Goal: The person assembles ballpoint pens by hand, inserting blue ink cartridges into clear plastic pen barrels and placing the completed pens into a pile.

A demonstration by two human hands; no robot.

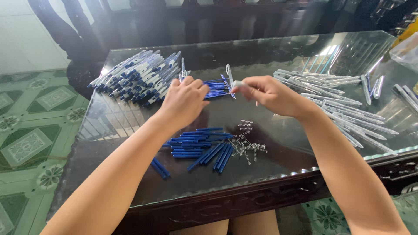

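two hands put small pen parts together over a dark glass bench.

nearest lie the blue pen refills (202,146) in a loose pile on the bench (261,174), with tiny metal springs (248,143) touching their right side; the springs look light and bendy and could roll or ping away. the left hand (185,100) is curled shut on some pen parts i cannot make out. the right hand (272,93) pinches a thin white pen barrel (237,83) near its end; it looks light, stiff and smooth, so it is best held at the middle. farther left sits a heap of finished pens (137,78), and clear empty barrels (335,100) spread out at the right.
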